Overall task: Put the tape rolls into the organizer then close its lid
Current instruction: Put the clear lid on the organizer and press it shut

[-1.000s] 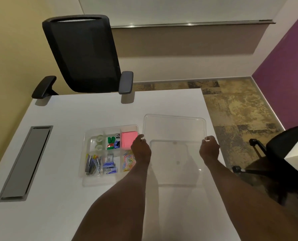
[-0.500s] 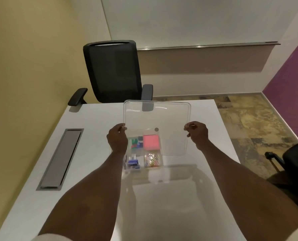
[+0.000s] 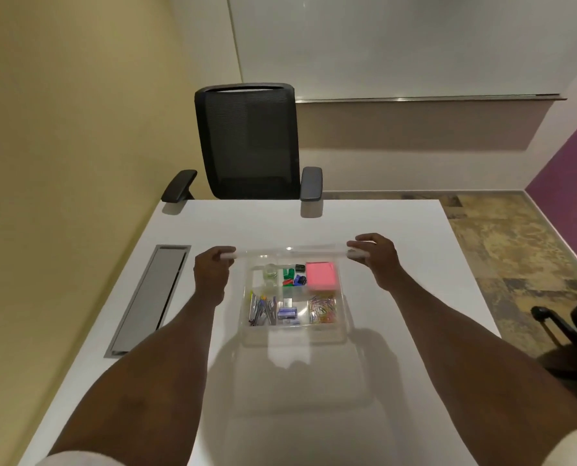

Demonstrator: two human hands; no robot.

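The clear plastic organizer (image 3: 342,332) sits on the white table. In its back left compartment lie the clear tape rolls (image 3: 270,272). Other compartments hold green and blue clips, a pink note pad (image 3: 320,276), staples and coloured paper clips. The clear lid (image 3: 290,253) hangs almost flat above the organizer's far edge, seen nearly edge-on. My left hand (image 3: 212,275) grips its left side and my right hand (image 3: 376,260) grips its right side.
The white table (image 3: 398,230) has a grey cable hatch (image 3: 151,299) at the left. A black office chair (image 3: 247,142) stands at the far edge. Another chair (image 3: 569,327) is off the table's right side. A yellow wall runs along the left.
The lid, first lying on the table right of the organizer, has been lifted, carried left over it, and tipped from facing me to nearly flat.
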